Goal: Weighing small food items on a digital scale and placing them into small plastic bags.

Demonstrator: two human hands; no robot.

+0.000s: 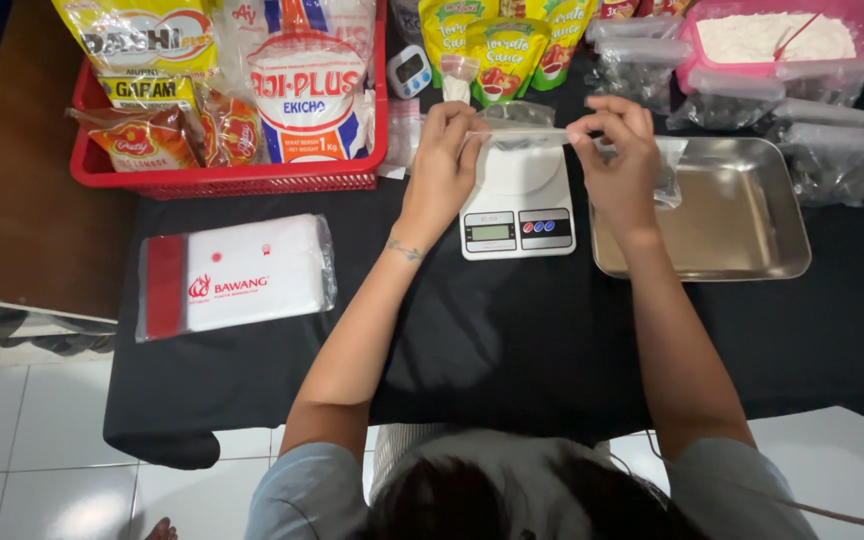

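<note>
2 hands' fingers [457, 125] pinch a clear bag [522, 135] over a black-clothed table [492, 330], white-tiled floor [32, 450] below.

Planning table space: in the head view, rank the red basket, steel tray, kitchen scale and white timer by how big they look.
1. red basket
2. steel tray, somewhat smaller
3. kitchen scale
4. white timer
</note>
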